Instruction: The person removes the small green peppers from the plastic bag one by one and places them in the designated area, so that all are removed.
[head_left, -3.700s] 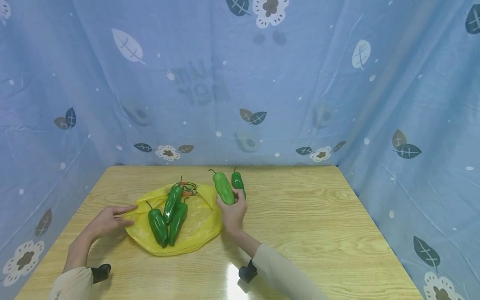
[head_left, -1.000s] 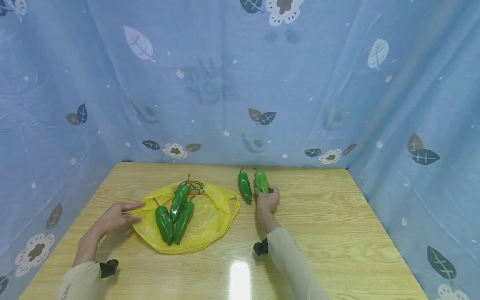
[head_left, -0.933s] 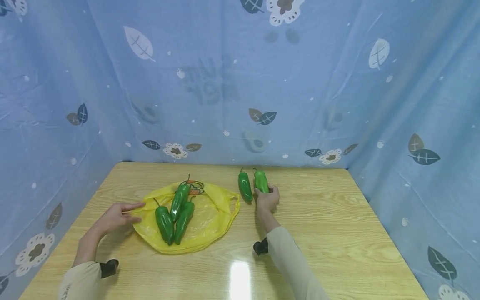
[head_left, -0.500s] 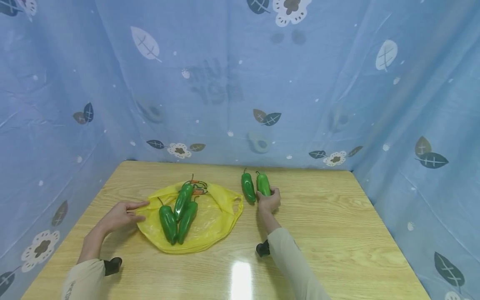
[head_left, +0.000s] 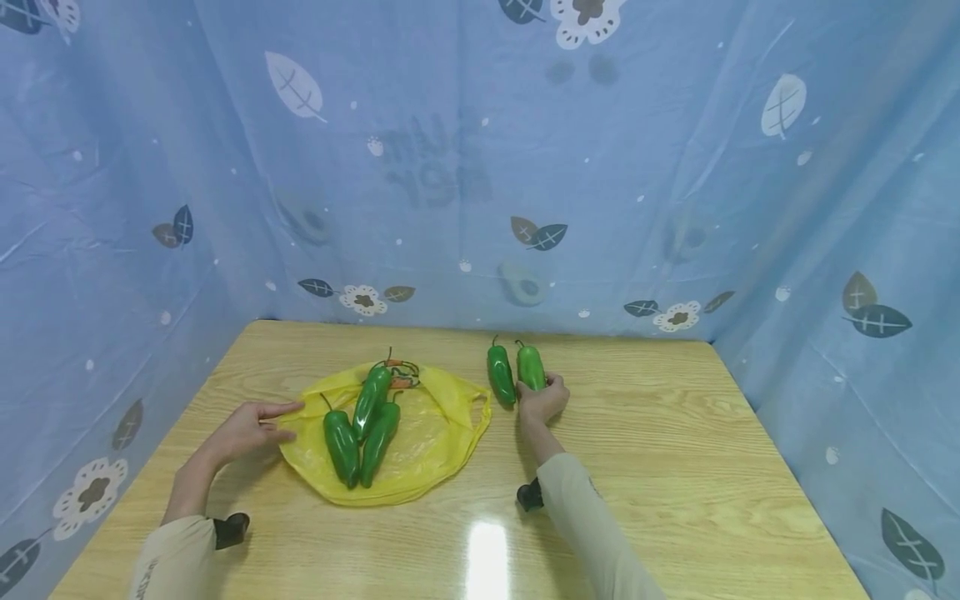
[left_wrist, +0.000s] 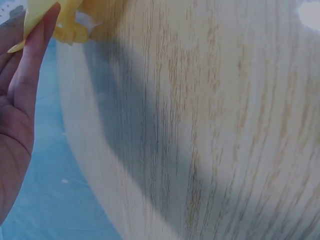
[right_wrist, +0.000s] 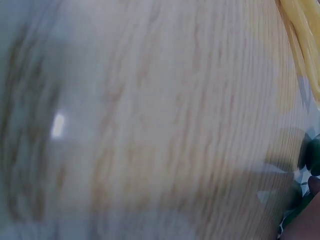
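Note:
My left hand [head_left: 247,429] is at the left edge of a yellow plastic bag [head_left: 423,442] spread flat; in the left wrist view its fingers pinch the bag's edge [left_wrist: 37,17]. Lying together on the bag are three dark green peppers: a left one [head_left: 341,450], an upper one [head_left: 370,402] and a right one [head_left: 381,437]. Beyond the bag's right side, my right hand [head_left: 546,402] grips the lower end of a lighter green pepper [head_left: 530,363]. Just left of that lies another dark green pepper [head_left: 500,377], stem pointing away. The right wrist view catches only a corner of this hand [right_wrist: 306,222].
A light wooden table [head_left: 660,467] carries everything. Blue patterned curtains [head_left: 465,167] enclose its back and both sides. The bag's loop handle [head_left: 480,412] sticks out toward the right-hand peppers. Black wrist cameras show below both hands.
Since the oldest frame, my right hand has carried the lighter pepper from the bag's right edge to the right of the dark one. During the last second both hands stay nearly still; the head view shifts slightly.

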